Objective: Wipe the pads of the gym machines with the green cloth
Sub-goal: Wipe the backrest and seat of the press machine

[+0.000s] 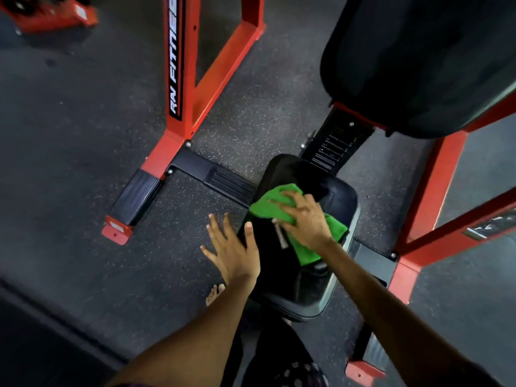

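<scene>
Person stood over a black padded vinyl seat on a red steel machine frame, both bare forearms reaching down and away from the body.

Right hand lay palm-down on a bright green microfibre cloth, fingers spread and slightly bent, fingertips pushing the fabric onto the far left part of the seat pad. It pressed rather than pinched; no fold was gathered between thumb and fingers that I could see. The cloth was bunched under the hand, one part sticking out far-left of the knuckles, another trailing near-right past the wrist. A small pale strip, perhaps a tag, showed at its near edge; too blurred to be sure.

Left hand was held flat with fingers straight and fanned apart, thumb resting against the left edge of the seat, the other fingers out over the speckled dark rubber floor. It held nothing.

A large black backrest pad stood far right of the seat, apart from the cloth. Toes of a bare foot showed on the floor just left of the seat's near end.
</scene>
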Available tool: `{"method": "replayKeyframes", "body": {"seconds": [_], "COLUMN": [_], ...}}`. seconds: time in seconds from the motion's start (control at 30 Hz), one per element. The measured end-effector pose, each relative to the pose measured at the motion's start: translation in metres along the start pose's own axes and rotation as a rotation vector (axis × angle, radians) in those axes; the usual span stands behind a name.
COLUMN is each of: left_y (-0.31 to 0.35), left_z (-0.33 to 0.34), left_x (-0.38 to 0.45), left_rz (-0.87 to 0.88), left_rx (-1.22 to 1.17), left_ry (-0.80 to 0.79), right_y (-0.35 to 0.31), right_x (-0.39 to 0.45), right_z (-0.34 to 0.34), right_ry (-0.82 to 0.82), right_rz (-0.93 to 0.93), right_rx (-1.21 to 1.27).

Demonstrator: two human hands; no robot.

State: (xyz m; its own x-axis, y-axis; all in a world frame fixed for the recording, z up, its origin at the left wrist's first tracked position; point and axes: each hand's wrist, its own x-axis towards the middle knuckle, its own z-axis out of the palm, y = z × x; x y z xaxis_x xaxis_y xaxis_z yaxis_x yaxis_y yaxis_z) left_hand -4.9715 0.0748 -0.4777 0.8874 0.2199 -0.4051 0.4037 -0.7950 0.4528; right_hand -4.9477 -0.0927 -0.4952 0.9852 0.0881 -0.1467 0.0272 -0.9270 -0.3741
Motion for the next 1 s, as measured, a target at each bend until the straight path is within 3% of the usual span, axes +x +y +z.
{"method": "replayKeyframes", "body": {"seconds": [0.1,0.2,0.27,0.43,0.5,0.6,0.63,0.8,0.93,1.0], "left_y": [-0.002,0.001,0.002,0.002,0.003,0.006,0.008,0.024,0.039,0.036], "left_z": [0.000,-0.001,0.000,0.000,0.001,0.002,0.003,0.003,0.014,0.017], "left_x": [-0.001,0.003,0.003,0.000,-0.001,0.000,0.000,-0.011,-0.029,-0.029], "left_rz": [0.021,-0.002,-0.026,-0.044,-0.047,-0.105,-0.127,-0.132,-0.126,-0.119], "left_rx": [-0.012,-0.042,-0.047,-0.076,-0.064,0.083,0.146,0.416,0.317,0.287], "left_ry": [0.027,0.043,0.040,0.083,0.092,0.099,0.107,0.017,0.048,0.104], "right_y": [0.025,0.019,0.005,0.000,0.015,0.009,-0.004,-0.038,-0.022,-0.032], "right_x": [0.033,0.061,0.057,0.019,0.032,0.061,0.064,0.045,0.073,0.078], "right_z": [-0.005,-0.010,-0.011,-0.015,-0.017,-0.014,-0.012,-0.011,-0.020,-0.017], "right_ry": [-0.080,-0.115,-0.152,-0.207,-0.239,-0.213,-0.214,-0.330,-0.341,-0.359], "right_rz": [0.366,0.439,0.373,-0.114,-0.061,0.239,0.241,-0.217,0.025,0.016], "right_rx": [0.007,0.029,0.012,-0.003,-0.010,0.037,0.007,-0.157,-0.193,-0.186]}}
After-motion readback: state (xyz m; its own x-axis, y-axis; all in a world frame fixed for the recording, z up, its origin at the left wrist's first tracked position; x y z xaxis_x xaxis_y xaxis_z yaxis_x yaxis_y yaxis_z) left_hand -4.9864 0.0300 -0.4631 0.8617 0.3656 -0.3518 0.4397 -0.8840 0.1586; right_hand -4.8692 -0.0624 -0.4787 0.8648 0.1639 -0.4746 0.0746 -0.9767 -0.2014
